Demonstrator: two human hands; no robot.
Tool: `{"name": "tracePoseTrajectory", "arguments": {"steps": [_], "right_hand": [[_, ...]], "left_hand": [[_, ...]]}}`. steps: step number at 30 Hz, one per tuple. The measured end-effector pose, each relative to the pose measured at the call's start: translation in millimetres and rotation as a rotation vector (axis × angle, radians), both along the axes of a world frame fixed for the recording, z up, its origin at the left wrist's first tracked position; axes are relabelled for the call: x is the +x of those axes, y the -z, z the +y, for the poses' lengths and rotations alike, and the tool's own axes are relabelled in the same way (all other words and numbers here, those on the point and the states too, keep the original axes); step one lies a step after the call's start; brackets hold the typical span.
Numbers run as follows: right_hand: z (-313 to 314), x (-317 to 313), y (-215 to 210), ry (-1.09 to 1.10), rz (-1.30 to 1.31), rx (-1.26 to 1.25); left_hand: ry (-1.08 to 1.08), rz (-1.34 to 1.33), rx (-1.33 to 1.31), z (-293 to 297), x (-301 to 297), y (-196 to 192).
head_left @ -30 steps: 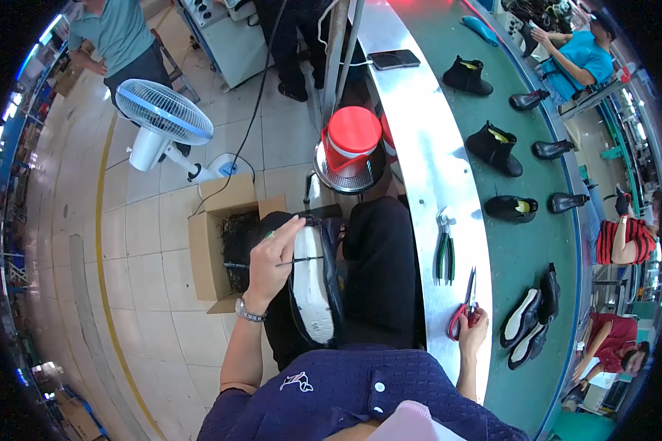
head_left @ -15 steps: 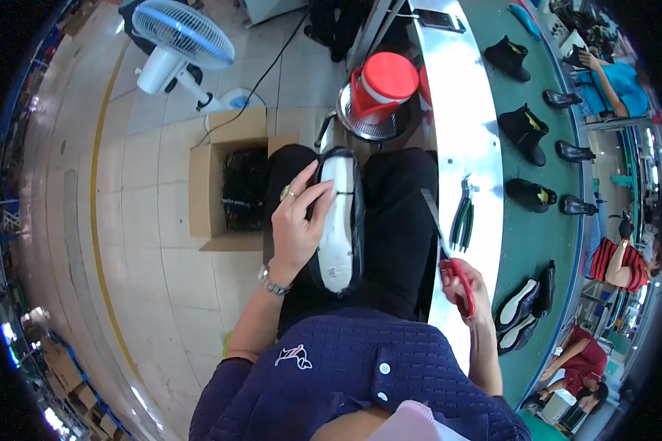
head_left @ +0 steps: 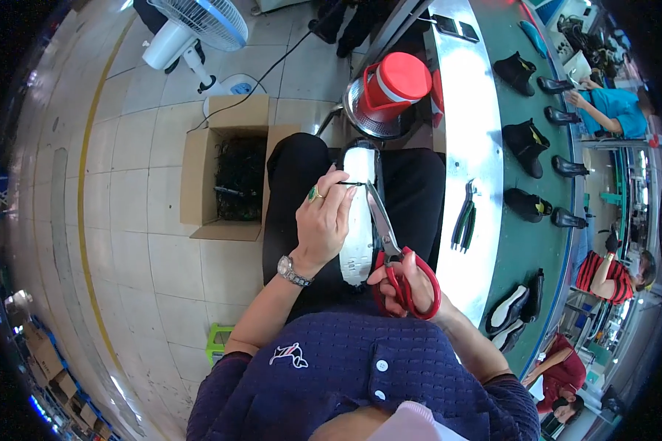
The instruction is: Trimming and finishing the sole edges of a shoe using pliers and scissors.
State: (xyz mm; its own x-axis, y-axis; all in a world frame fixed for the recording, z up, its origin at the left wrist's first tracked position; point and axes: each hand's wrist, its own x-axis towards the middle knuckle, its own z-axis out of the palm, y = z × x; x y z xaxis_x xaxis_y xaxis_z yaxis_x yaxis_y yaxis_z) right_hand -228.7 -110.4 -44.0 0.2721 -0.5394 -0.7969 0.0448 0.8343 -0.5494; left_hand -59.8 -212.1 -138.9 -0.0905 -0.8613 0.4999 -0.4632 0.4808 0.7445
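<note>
A black shoe upper (head_left: 379, 165), its white sole side (head_left: 356, 228) facing up, lies lengthwise on my lap. Across the white part runs a thin black cord (head_left: 354, 183). My left hand (head_left: 324, 220) is at the shoe's left side, its fingers pinched at the cord's left end. Red-handled scissors (head_left: 385, 226) are gripped in my right hand (head_left: 404, 288), with thumb and fingers through the loops. Their blade tips are at the cord's right end, over the white surface; whether the cord is between the blades is too small to tell.
At right, pliers (head_left: 463, 217) lie on a metal ledge (head_left: 478, 110) beside a green belt with black boots (head_left: 526, 145). A red jug (head_left: 397, 84) stands on a stool ahead. Left are an open carton (head_left: 198, 180) and a fan (head_left: 206, 26). Co-workers sit beyond the belt.
My right hand has brought the scissors from beside the ledge leftward to the cord on the shoe. My left fingers have closed in on the cord's left end.
</note>
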Motion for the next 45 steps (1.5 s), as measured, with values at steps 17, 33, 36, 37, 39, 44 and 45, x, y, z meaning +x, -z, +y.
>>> {"name": "tracePoseTrajectory", "arguments": {"steps": [17, 33, 36, 37, 39, 44, 45], "right_hand": [[26.9, -3.4, 31.7, 0.238, -0.116, -0.118], [23.5, -16.8, 61.1, 0.279, -0.609, -0.149], [20.3, -17.2, 66.1, 0.238, -0.612, -0.131], [17.8, -16.9, 64.7, 0.235, -0.576, -0.150], [15.3, -16.5, 57.4, 0.232, -0.548, -0.146], [5.8, -28.0, 54.7, 0.143, -0.386, -0.367], [8.4, -29.1, 59.5, 0.152, -0.331, -0.396]], "left_hand": [[0.016, -0.004, -0.014, -17.9, -3.3, -23.1], [-0.113, 0.352, 0.166, -22.2, -19.4, -6.6], [-0.050, 0.125, 0.003, -18.4, -13.8, -11.5], [0.030, 0.115, -0.145, -14.6, -9.7, -25.2], [0.063, 0.162, -0.353, -22.3, -15.2, -75.3], [-0.416, 0.348, -0.395, -53.8, 15.7, -97.1], [-0.438, 0.249, -0.373, -57.5, 42.3, -91.5]]}}
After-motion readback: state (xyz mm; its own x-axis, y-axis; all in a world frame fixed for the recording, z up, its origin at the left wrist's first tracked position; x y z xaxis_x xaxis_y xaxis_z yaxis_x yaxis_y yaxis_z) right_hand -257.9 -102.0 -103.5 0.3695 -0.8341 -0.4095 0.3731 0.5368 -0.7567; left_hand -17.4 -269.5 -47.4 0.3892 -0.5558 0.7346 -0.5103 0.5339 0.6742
